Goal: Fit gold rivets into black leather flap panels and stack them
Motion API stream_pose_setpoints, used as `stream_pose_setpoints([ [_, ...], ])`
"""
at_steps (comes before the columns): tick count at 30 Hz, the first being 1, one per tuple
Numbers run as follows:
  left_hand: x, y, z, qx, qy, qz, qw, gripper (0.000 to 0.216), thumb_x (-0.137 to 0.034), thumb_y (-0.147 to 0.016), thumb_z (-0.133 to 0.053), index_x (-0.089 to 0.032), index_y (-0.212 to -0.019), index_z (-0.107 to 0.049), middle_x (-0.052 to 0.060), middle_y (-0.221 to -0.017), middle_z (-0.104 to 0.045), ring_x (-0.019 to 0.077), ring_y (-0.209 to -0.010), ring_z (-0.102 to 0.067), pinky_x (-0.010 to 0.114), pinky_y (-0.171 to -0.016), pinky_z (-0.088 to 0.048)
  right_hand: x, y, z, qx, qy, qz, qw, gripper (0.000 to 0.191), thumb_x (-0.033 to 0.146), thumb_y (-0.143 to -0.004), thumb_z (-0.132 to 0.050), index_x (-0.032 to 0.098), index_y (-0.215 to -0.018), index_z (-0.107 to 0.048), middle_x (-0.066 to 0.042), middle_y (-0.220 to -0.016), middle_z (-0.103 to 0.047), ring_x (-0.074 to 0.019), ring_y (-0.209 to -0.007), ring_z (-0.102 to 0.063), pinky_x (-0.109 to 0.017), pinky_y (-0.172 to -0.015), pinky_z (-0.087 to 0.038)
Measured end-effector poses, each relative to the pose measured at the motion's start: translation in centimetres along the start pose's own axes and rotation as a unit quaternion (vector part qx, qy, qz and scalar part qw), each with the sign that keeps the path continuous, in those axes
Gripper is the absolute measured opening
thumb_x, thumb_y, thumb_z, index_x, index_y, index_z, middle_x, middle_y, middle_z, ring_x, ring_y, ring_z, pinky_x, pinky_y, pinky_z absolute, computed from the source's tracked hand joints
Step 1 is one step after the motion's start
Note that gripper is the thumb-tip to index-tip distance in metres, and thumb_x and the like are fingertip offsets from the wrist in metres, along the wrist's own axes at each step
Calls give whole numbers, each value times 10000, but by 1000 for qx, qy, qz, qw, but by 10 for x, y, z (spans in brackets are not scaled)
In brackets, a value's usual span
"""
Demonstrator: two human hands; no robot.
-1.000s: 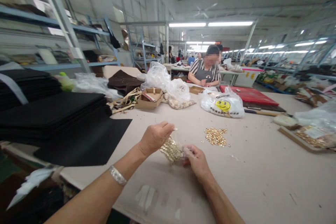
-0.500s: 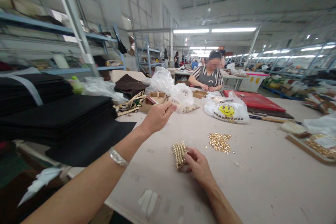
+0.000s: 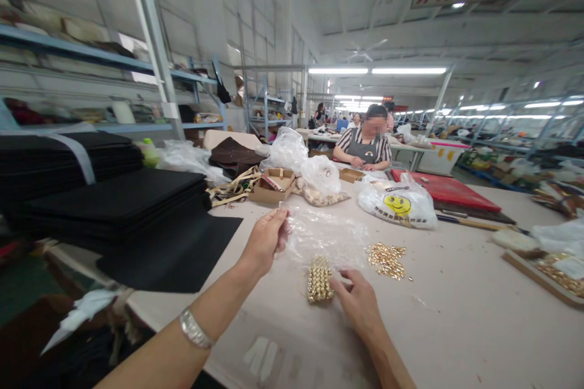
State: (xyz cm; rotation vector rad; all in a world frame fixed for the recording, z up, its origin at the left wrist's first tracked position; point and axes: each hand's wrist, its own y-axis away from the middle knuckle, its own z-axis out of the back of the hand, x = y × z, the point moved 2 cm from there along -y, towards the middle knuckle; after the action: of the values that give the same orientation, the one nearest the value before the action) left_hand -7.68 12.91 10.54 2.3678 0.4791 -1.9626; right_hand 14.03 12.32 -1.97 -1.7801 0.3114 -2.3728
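Observation:
My left hand (image 3: 266,237) is closed, with thumb and fingers pinched on the edge of a crumpled clear plastic bag (image 3: 328,234). The thin plastic spreads rightward from my fingertips over the table. Just in front of it lies a compact bundle of shiny gold metal beads or studs (image 3: 320,282), set in rows. My right hand (image 3: 358,298) rests at the bundle's right side, thumb and fingers apart, the thumb close to its edge; whether it touches cannot be made out. Beyond it sits a loose pile of small gold pieces (image 3: 387,260).
Stacked black sheets (image 3: 114,200) fill the left side. Behind my left hand stands an open cardboard box (image 3: 274,185) among straps. A smiley plastic bag (image 3: 396,202), a red board (image 3: 451,190) and a tray of gold pieces (image 3: 547,276) lie rightward. A co-worker (image 3: 365,146) sits opposite.
My left hand has come down and nearer, and the clear plastic bag now shows stretched out from it. The fingers of my right hand have loosened from the gold bundle's side.

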Motion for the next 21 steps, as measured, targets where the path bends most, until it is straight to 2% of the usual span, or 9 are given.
stream_pose_setpoints([
  [2, 7, 10, 0, -24, 19, -3, 1000, 454, -586, -705, -678, -176, -875, -584, -76, -548, -488, 42, -371, -324, 142, -341, -210, 8, 3, 5, 59, -126, -35, 990, 369, 363, -717, -753, 180, -1035, -717, -113, -1029, -710, -289, -960, -660, -411, -810, -525],
  [4, 14, 21, -2, -43, 30, -10, 999, 444, -582, -720, -671, -179, -884, -584, -73, -557, -508, 41, -379, -338, 138, -353, -217, 20, 9, 6, 126, -260, -57, 956, 564, 326, -677, -790, 208, -1208, -643, -112, -1148, -677, -275, -992, -658, -362, -719, -552],
  [6, 19, 34, -8, -54, 35, -14, 998, 431, -576, -728, -670, -179, -877, -591, -68, -564, -521, 44, -394, -368, 136, -365, -231, 33, 18, 7, 144, -343, -72, 925, 743, 330, -657, -816, 242, -1343, -544, -126, -1268, -621, -266, -1000, -657, -321, -631, -557],
  [7, 22, 42, -12, -55, 36, -13, 998, 428, -573, -728, -672, -178, -871, -594, -66, -568, -526, 46, -401, -383, 138, -370, -241, 38, 23, 8, 135, -363, -78, 919, 766, 355, -663, -821, 244, -1361, -527, -133, -1288, -609, -253, -967, -665, -293, -584, -546],
  [9, 27, 56, -20, -46, 35, -6, 998, 424, -572, -726, -677, -176, -861, -602, -63, -571, -529, 52, -410, -401, 144, -374, -262, 44, 32, 12, 91, -376, -100, 917, 680, 434, -704, -805, 215, -1306, -578, -139, -1212, -652, -200, -821, -679, -225, -491, -487],
  [11, 34, 69, -28, -24, 33, 9, 999, 427, -573, -728, -678, -174, -864, -615, -56, -577, -537, 57, -416, -412, 149, -375, -279, 45, 40, 21, 33, -373, -119, 919, 545, 493, -727, -785, 169, -1151, -671, -119, -1023, -713, -139, -655, -647, -174, -413, -393],
  [14, 44, 82, -37, 8, 24, 36, 999, 434, -573, -726, -692, -162, -855, -641, -53, -548, -523, 60, -416, -405, 146, -374, -286, 39, 56, 43, -24, -365, -121, 923, 453, 505, -699, -808, 126, -930, -720, -68, -745, -698, -104, -523, -584, -157, -368, -316],
  [18, 58, 91, -53, 39, 13, 63, 997, 441, -574, -710, -714, -158, -844, -651, -50, -545, -525, 59, -417, -402, 137, -371, -269, 23, 84, 83, -79, -351, -136, 923, 483, 501, -696, -814, 129, -984, -705, -28, -660, -663, -77, -440, -528, -150, -343, -260],
  [21, 70, 101, -74, 76, -42, 59, 994, 449, -599, -740, -678, -169, -868, -653, -31, -597, -562, 77, -447, -440, 153, -383, -298, 11, 116, 123, -112, -347, -167, 916, 511, 498, -705, -806, 137, -1046, -684, -16, -653, -665, -59, -402, -503, -144, -343, -240],
])
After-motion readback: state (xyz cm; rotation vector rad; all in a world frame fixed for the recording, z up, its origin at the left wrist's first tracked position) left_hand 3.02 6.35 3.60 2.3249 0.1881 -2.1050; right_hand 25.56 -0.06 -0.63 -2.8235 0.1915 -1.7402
